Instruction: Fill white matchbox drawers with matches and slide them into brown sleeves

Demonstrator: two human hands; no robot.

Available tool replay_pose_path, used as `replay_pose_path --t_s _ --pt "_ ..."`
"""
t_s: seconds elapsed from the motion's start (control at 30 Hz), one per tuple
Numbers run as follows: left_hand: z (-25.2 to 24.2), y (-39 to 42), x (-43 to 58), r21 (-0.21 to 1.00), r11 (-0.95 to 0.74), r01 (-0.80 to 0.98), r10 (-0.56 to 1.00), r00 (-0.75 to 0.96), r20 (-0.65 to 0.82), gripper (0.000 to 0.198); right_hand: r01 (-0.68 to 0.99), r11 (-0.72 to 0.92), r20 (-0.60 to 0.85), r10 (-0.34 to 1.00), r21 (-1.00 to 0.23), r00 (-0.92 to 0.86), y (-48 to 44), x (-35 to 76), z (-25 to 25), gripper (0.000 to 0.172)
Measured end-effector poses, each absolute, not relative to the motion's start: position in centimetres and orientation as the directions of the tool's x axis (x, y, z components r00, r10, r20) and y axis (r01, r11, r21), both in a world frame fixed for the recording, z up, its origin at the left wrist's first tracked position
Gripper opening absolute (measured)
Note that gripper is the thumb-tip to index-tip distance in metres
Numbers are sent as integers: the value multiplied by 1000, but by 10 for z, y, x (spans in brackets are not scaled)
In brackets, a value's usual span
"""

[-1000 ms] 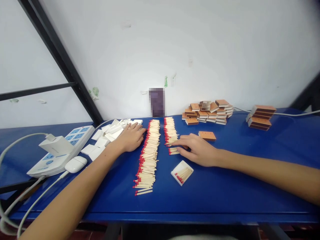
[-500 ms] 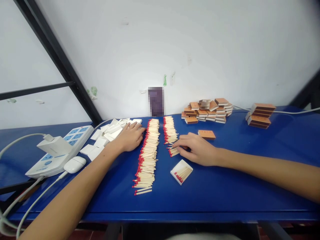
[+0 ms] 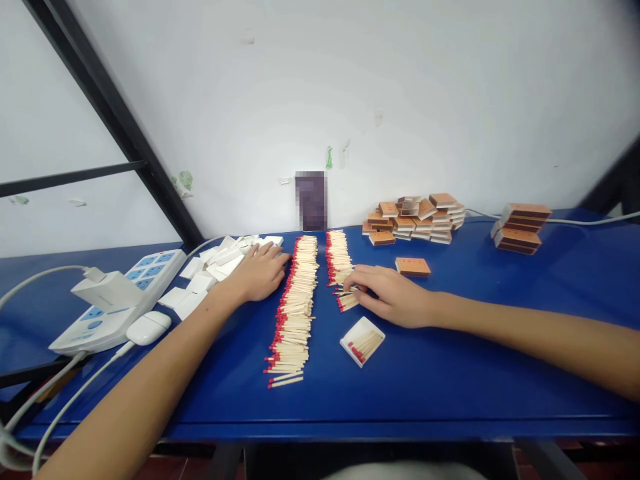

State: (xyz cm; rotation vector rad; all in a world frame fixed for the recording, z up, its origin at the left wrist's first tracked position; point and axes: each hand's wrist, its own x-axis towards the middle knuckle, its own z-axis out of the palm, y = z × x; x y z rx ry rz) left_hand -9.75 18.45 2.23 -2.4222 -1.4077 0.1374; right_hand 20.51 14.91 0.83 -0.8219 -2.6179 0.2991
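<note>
My left hand [image 3: 260,275] lies flat with its fingers stretched out, between a pile of white matchbox trays [image 3: 203,281] and a long row of red-headed matches [image 3: 295,307]. My right hand [image 3: 393,293] is bent over the near end of a shorter row of matches [image 3: 339,259]. Its thumb and fingers close on a few loose matches [image 3: 349,302] there; the fingertips are partly hidden. Just below it, a white tray [image 3: 377,331] holds several matches, heads toward the lower left. One orange matchbox [image 3: 413,267] rests beyond the right wrist.
Orange matchboxes [image 3: 423,220] are heaped against the wall, with another stack [image 3: 521,229] farther right. A power strip [image 3: 117,303] with a plugged-in charger [image 3: 109,291], a white earbud case [image 3: 149,328] and cables occupies the left of the blue table [image 3: 450,387].
The view has shifted very slightly. My right hand stays at the loose matches, its fingers moving only a little. My left hand rests in the same place.
</note>
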Motion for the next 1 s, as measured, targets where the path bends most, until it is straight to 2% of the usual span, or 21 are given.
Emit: replay_pose_path --t_s 0.17,0.57,0.83,1.0 --pt "22 185 -97 -340 -454 824 857 508 85 40 507 804 286 588 -311 -757 149 206 8 22" --pt "19 187 -100 -333 -450 828 858 505 97 40 484 821 379 570 -304 -729 148 207 5 23" --pt "19 188 -100 -339 -452 825 858 507 90 41 526 792 354 610 -310 -709 146 206 6 24" --pt "19 188 -100 -332 -452 828 858 505 92 41 518 809 377 588 -278 -716 148 206 4 25"
